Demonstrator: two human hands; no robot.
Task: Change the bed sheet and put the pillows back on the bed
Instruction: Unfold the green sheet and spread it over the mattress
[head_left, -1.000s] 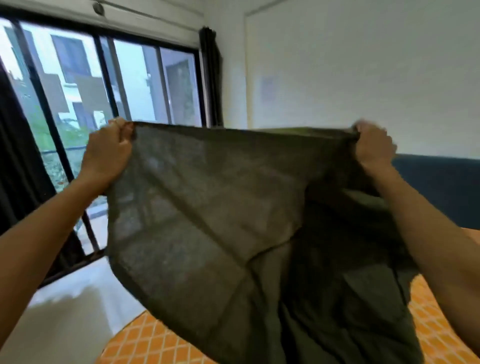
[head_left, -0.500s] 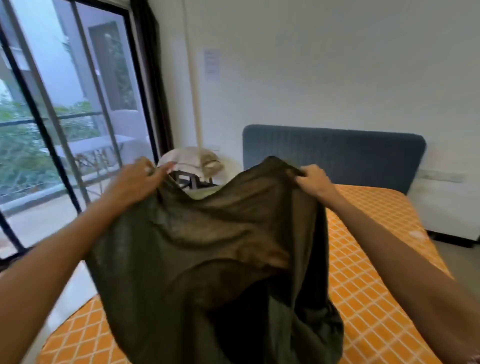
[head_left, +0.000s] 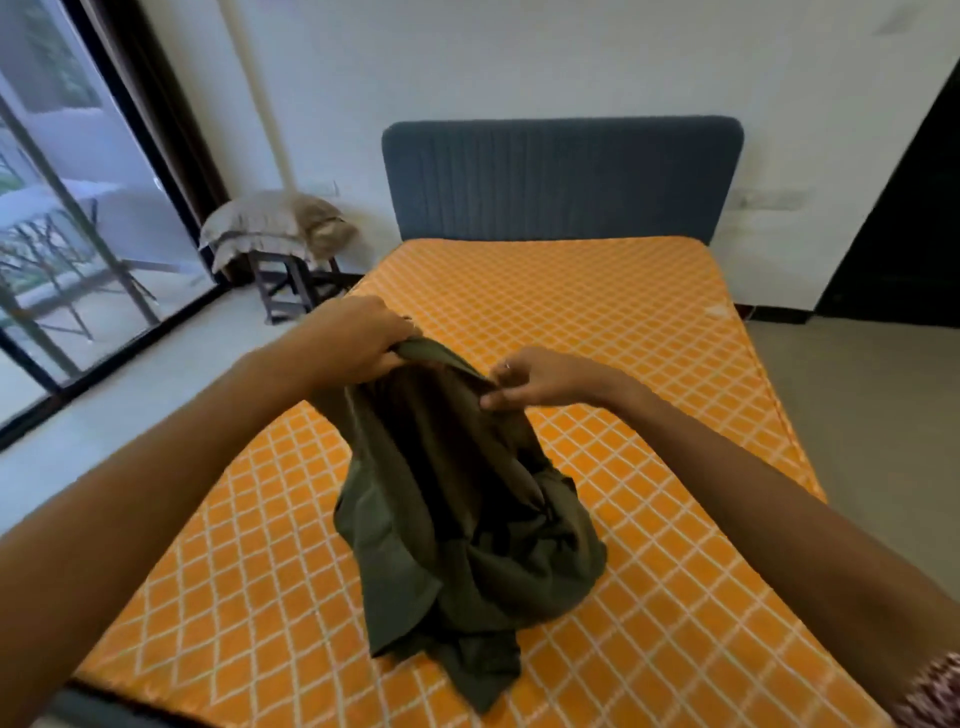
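Observation:
A dark olive-green sheet (head_left: 457, 530) hangs bunched from both my hands, its lower part heaped on the orange mattress (head_left: 649, 364) with a white diamond pattern. My left hand (head_left: 358, 338) grips the top edge of the sheet. My right hand (head_left: 535, 376) pinches the same edge a short way to the right. Two beige pillows (head_left: 275, 228) lie stacked on a dark wooden stool (head_left: 291, 288) left of the bed head.
A blue padded headboard (head_left: 561, 176) stands against the white wall. A glass sliding door (head_left: 67, 244) with a dark frame and curtain fills the left side. Grey floor runs on both sides of the bed. A dark doorway (head_left: 904, 223) is at the right.
The sheet was held stretched wide and high before the window. My hands have come down and close together, the sheet now bunches on the mattress, and my view has turned toward the bed.

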